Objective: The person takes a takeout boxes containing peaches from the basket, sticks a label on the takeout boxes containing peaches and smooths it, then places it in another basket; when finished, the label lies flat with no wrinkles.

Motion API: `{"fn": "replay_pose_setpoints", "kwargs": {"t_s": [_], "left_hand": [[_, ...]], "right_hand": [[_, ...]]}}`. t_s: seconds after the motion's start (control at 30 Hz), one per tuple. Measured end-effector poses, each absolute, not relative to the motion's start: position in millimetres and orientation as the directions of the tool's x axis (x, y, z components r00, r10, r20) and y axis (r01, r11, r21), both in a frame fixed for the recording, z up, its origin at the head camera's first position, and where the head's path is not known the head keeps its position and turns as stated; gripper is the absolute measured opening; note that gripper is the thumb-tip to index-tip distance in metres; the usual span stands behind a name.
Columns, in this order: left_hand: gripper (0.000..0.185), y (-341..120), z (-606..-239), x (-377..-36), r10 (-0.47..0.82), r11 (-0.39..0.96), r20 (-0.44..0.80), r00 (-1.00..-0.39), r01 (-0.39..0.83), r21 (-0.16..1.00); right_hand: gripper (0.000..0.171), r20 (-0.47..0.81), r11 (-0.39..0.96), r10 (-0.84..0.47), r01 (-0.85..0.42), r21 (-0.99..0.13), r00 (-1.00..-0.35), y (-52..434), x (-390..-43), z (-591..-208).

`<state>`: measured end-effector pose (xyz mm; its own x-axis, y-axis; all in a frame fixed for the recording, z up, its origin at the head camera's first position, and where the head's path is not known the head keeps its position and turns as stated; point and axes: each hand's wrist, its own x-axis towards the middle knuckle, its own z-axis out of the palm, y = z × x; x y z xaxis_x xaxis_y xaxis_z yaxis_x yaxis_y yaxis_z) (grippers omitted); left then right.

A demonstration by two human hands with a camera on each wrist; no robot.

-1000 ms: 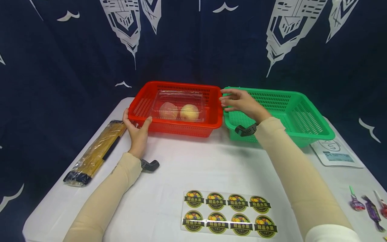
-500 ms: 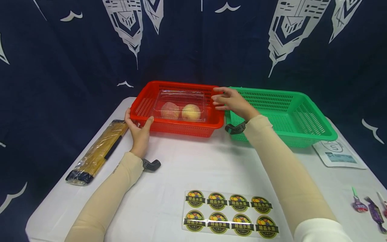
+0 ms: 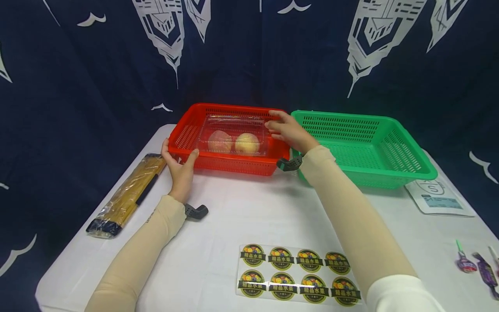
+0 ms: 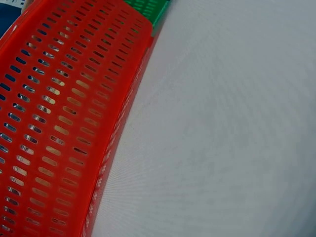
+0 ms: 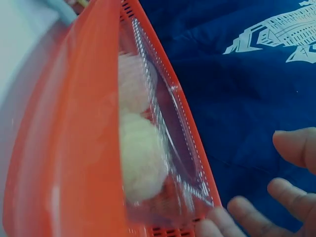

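Observation:
A red plastic basket (image 3: 234,165) stands at the back of the table. In it lies a clear plastic clamshell box (image 3: 234,125) with two round, peach-like fruits (image 3: 247,143) showing through. My left hand (image 3: 180,175) holds the basket's front left corner, thumb over the front rim and fingers at the left side. Reaching over the basket's right end is my right hand (image 3: 289,131), its fingers spread and holding nothing, beside the box's right edge. In the right wrist view its fingers (image 5: 247,217) appear near the box's corner.
A green basket (image 3: 390,175) stands close to the red one's right. A wrapped bundle of brown sticks (image 3: 130,195) lies left. A sheet of round stickers (image 3: 298,275) lies in front. At right are a white packet (image 3: 440,201) and wrapped candies (image 3: 485,271).
My right hand has moved left, from the gap between the baskets to over the red basket's right end. My left hand stays at the corner.

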<state>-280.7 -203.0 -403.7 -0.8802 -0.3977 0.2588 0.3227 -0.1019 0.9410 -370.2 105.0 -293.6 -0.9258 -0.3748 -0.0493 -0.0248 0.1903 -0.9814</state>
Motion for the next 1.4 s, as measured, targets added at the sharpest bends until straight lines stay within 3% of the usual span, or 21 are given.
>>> {"fn": "replay_pose_setpoints", "kwargs": {"t_s": [0.47,0.7,0.9,1.0,1.4], "left_hand": [[0.092,-202,-405,-284,-0.404,-0.087,0.263,-0.876,0.323,0.942],[0.092,-203,-406,-283,-0.408,-0.099,0.255,-0.877,0.32,0.942],[0.092,-203,-405,-282,-0.405,-0.101,0.263,-0.876,0.329,0.939],[0.092,-202,-405,-282,-0.399,-0.096,0.262,-0.879,0.324,0.941],[0.092,-202,-403,-280,-0.407,-0.09,0.245,-0.88,0.306,0.948]], "right_hand": [[0.07,-0.229,0.122,-0.188,0.209,-0.97,-0.955,80,-385,-291],[0.026,-0.26,0.048,-0.167,0.256,-0.966,-0.951,70,-393,-298],[0.049,-0.318,0.019,-0.156,0.319,-0.948,-0.935,66,-397,-300],[0.053,-0.35,0.045,-0.165,0.347,-0.937,-0.922,65,-400,-303],[0.063,-0.413,0.359,-0.215,0.321,-0.876,-0.885,65,-403,-311]]}}
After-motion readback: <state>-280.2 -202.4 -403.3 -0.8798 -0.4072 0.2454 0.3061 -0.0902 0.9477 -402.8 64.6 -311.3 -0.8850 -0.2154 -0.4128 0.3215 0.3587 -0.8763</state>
